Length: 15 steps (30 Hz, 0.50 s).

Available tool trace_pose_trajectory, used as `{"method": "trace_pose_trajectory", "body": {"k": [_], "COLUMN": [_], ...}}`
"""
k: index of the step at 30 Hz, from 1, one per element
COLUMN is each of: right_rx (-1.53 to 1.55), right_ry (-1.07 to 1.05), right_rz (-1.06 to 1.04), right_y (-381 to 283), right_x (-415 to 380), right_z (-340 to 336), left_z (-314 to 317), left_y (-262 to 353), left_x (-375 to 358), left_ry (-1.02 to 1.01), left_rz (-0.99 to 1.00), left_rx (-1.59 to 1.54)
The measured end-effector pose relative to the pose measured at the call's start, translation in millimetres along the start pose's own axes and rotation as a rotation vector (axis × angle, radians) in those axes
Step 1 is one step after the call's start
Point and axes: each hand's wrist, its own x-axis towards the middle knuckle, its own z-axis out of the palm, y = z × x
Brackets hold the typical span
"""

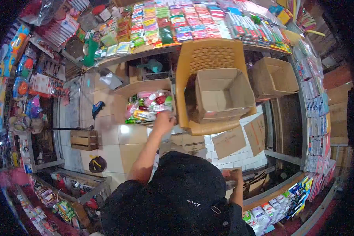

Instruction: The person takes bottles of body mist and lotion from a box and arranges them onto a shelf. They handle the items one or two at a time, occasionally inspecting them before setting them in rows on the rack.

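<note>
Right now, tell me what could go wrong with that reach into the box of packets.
The left hand reaches far out to the packets, heaped to the brim of their box, so some might spill. The empty box sits tilted on the chair and may slide off. Flattened cardboard on the floor could trip feet.

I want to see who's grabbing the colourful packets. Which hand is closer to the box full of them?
Left. The left hand reaches to the edge of the box of colourful packets, touching them. The right hand stays low near the body, far from that box.
</note>
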Motion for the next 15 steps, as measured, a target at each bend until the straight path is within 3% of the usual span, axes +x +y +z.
{"method": "trace_pose_trajectory", "body": {"k": [1,2,4,5,7,10,15], "right_rx": [0.095,0.097,0.099,0.264,0.585,0.669,0.415], "right_ry": [0.086,0.059,0.016,0.011,0.009,-0.024,-0.091], "right_rz": [0.041,0.084,0.17,0.204,0.261,0.159,0.376], "right_y": [-6.3,-24.7,-69.1,-87.6,-131.4,-172.6,-182.5], "right_x": [4.3,3.4,14.5,9.1,-3.2,-29.4,-63.5], "right_z": [15.0,25.6,34.6,42.6,61.8,85.0,114.6], "left_z": [-28.8,-23.0,-73.7,-96.4,-103.9,-100.1,-72.3], "left_y": [-12.3,-72.3,-103.4,-101.3,-164.3,-233.9,-312.8], "left_x": [6.3,19.1,39.4,38.1,69.0,99.0,119.1], "left_ry": [-0.037,0.221,0.084,0.106,0.05,-0.042,-0.101], "left_rz": [-0.157,0.022,-0.085,-0.193,-0.205,-0.208,-0.155], "left_rx": [0.062,0.122,0.231,0.273,0.302,0.466,0.59]}}
